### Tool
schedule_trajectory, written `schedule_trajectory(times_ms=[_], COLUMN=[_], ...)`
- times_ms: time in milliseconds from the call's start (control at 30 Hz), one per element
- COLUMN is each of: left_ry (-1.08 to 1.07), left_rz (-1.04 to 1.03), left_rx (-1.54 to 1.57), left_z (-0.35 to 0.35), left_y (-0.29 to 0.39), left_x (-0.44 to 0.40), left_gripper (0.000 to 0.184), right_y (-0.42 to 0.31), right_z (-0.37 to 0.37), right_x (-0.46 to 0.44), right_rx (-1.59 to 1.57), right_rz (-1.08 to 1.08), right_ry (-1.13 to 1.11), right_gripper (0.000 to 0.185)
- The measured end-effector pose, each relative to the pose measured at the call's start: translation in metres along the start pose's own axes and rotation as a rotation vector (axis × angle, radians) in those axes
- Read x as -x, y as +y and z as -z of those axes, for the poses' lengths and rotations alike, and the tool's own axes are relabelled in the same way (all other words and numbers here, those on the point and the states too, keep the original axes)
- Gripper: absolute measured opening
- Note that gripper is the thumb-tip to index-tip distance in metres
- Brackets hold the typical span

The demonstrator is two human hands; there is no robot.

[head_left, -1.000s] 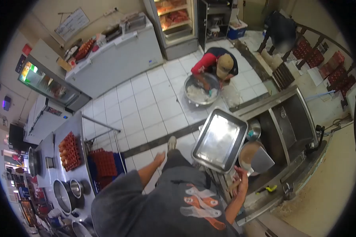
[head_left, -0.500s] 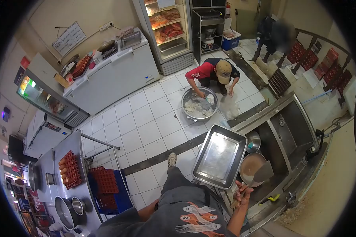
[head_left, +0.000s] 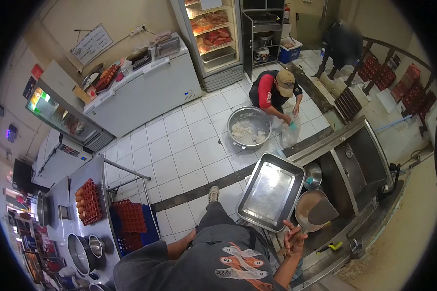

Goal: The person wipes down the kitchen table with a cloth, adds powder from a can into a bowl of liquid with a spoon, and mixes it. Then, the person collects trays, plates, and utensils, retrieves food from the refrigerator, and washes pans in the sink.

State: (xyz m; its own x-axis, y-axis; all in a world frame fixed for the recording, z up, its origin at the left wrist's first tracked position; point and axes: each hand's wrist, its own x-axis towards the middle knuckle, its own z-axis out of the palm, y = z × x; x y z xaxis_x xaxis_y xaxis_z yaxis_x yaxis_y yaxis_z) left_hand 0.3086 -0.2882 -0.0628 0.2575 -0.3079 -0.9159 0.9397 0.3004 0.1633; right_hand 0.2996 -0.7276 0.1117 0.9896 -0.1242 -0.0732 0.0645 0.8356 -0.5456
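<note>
My right hand (head_left: 294,240) is at the sink's near edge, with some fingers raised and the handle of a wide-bladed scraper (head_left: 324,212) in its grip. The scraper's blade lies over a round bowl of brownish liquid (head_left: 308,206) in the sink. Just beyond that hand, an empty rectangular metal tray (head_left: 268,194) rests at the sink's left edge. My left hand (head_left: 191,236) is low beside my hip, its fingers mostly hidden, and I cannot tell whether it is closed.
A crouching person (head_left: 277,92) handles a clear plastic bag (head_left: 290,133) beside a basin of white food (head_left: 249,128) on the floor. On the left, a metal table (head_left: 60,194) holds egg trays (head_left: 87,201) and bowls. A small metal bowl (head_left: 313,175) sits in the sink.
My left hand has moved back toward my hip. The scraper's blade has turned and shifted slightly down. The crouching person's hands have gone from the basin to the plastic bag.
</note>
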Motion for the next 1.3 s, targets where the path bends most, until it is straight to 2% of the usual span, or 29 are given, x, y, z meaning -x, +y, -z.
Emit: schedule_trajectory(times_ms=[400, 567, 600, 700, 800, 900, 1000, 1100, 1200, 1233, 1267, 1300], left_ry=[-0.019, 0.004, 0.026, -0.014, 0.023, -0.048, -0.077, 0.463, 0.717, 0.661, 0.600, 0.501], left_rz=[0.010, 0.031, 0.109, 0.125, -0.021, 0.079, 0.266, 0.260, -0.301, -0.409, -0.517, -0.641], left_rx=[-0.016, -0.024, 0.006, 0.025, -0.126, -0.171, -0.266, -0.629, -1.224, -1.264, -1.299, -1.199], left_z=[-0.004, -0.004, -0.003, -0.001, 0.011, 0.017, 0.028, 0.024, 0.058, 0.029, -0.033, -0.058], left_y=[0.003, 0.004, 0.001, 0.001, -0.003, 0.001, 0.017, 0.039, 0.078, 0.094, 0.123, 0.136], left_x=[0.018, 0.023, 0.028, 0.029, 0.006, 0.002, 0.000, -0.016, -0.092, -0.074, -0.040, -0.045], left_gripper=[0.088, 0.090, 0.090, 0.091, 0.093, 0.097, 0.099, 0.098, 0.089, 0.084, 0.080, 0.077], right_y=[-0.009, -0.011, -0.011, -0.011, -0.010, -0.010, -0.009, -0.010, -0.010, -0.012, -0.013, -0.014], right_z=[-0.004, -0.002, -0.002, -0.004, -0.003, -0.003, -0.003, -0.007, -0.001, -0.002, -0.001, 0.000], right_x=[0.003, -0.001, 0.002, 0.002, -0.002, 0.001, 0.002, 0.010, 0.018, 0.020, 0.023, 0.026], right_rx=[0.081, 0.058, 0.061, 0.048, 0.073, 0.076, 0.088, 0.098, 0.075, 0.065, 0.068, 0.073], right_rz=[-0.009, -0.010, -0.015, -0.044, -0.047, -0.029, -0.012, 0.022, 0.037, 0.036, 0.039, 0.039], right_ry=[0.060, -0.084, -0.095, -0.122, -0.119, -0.159, -0.174, -0.166, -0.152, -0.153, -0.140, -0.128], right_gripper=[0.066, 0.071, 0.073, 0.072, 0.075, 0.075, 0.075, 0.073, 0.073, 0.072, 0.072, 0.072])
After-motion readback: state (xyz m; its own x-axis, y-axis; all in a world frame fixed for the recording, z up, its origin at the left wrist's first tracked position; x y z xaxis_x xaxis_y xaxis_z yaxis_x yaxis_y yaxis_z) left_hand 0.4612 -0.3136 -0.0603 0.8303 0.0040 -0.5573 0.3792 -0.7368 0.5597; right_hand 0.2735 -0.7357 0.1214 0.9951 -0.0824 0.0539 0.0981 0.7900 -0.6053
